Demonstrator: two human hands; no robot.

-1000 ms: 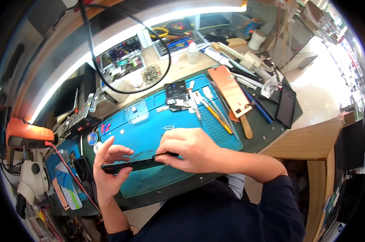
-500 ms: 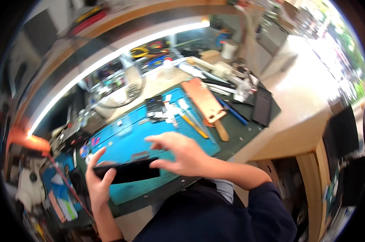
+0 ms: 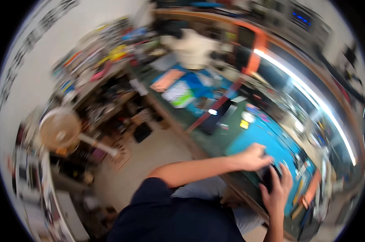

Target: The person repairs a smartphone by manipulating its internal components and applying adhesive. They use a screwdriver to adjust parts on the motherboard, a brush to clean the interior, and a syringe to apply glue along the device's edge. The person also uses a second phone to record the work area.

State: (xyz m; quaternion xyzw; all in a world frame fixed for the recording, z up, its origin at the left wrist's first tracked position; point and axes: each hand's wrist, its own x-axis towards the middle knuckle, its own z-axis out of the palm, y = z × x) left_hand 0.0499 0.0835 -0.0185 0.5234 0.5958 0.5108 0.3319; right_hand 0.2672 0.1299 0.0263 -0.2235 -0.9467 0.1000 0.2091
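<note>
Both of my hands are at a black phone (image 3: pixel 268 178) over the near edge of the blue mat (image 3: pixel 255 135). My left hand (image 3: pixel 253 158) grips one end with bent fingers, while my right hand (image 3: pixel 276 189) wraps its thumb and fingers around the other. Motion blur hides the phone's details. To the right of my hands, a salmon-coloured panel (image 3: pixel 311 187) lies among slender tools on the bench.
A white fan (image 3: pixel 59 133) stands at the left beside cluttered shelves (image 3: pixel 109 101). A white microscope-like device (image 3: pixel 190 52), coloured boards (image 3: pixel 168 80) and a red cable (image 3: pixel 214 109) occupy the upper bench. A lit tube (image 3: pixel 303 88) runs along its back.
The view has swung sharply left, bringing the fan and shelves in. My right hand's fingers have closed from their spread pose around the phone, which both hands now hold.
</note>
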